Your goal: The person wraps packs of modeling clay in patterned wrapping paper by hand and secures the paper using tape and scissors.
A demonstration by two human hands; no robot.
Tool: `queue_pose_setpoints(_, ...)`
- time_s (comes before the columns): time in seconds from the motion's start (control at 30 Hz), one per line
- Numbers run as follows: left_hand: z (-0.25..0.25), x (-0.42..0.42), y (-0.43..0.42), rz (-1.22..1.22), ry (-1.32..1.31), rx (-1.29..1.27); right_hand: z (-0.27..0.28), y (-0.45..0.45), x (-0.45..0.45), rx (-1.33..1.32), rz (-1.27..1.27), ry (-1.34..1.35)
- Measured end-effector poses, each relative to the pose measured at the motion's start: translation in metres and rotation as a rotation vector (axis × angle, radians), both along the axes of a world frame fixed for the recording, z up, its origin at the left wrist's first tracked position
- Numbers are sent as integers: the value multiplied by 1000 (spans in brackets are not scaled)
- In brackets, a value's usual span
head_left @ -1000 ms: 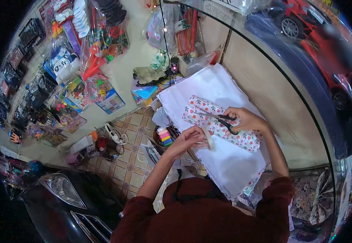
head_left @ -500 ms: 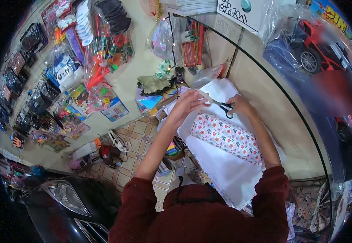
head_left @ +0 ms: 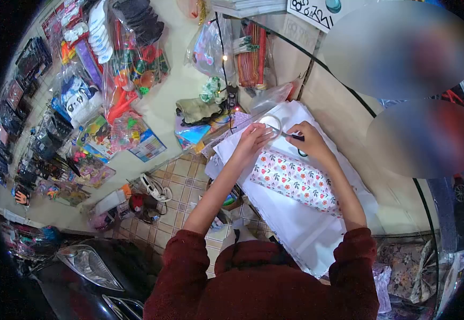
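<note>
A roll of clear tape [head_left: 278, 122] is in my left hand [head_left: 254, 137], its pale ring standing out past the fingertips. My right hand [head_left: 307, 140] grips a pair of scissors [head_left: 296, 137] by the dark handles, and the blades point left at the tape roll. Just below both hands lies a long parcel [head_left: 296, 181] in white paper printed with small red and orange flowers. Under it is a stack of large white sheets [head_left: 280, 213]. The fingers partly hide the scissors and the tape.
A glass edge [head_left: 349, 92] curves along the right. Bagged toys [head_left: 128, 85] and other goods hang on the left wall. Folded cloth [head_left: 197, 110] and packets sit beyond the sheets. A dark motorcycle [head_left: 82, 277] stands at lower left, on a tiled floor [head_left: 181, 181].
My right hand has shifted left and turned, bringing the scissors up to the tape roll. The roll's ring shows more fully by my left hand. The parcel stays put; the view has shifted slightly.
</note>
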State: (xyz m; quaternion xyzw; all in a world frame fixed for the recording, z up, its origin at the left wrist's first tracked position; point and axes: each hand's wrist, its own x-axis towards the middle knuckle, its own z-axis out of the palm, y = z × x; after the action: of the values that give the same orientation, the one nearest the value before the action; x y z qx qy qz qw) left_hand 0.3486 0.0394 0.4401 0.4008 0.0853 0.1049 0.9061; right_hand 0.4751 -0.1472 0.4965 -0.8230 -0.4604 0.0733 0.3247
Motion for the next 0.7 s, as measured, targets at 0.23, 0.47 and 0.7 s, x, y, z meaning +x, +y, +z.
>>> queue_pose_setpoints(0.23,6,-21,-8,9,-28,25,-10,6,-13,59,66,31)
queue_pose_setpoints(0.47,30,-58,-8,73,-138,215,-2,16,-51,308,219,559)
queue_pose_setpoints(0.7,74,-116,-36,-114,-276,597,25,-8,-110,217,326,1368)
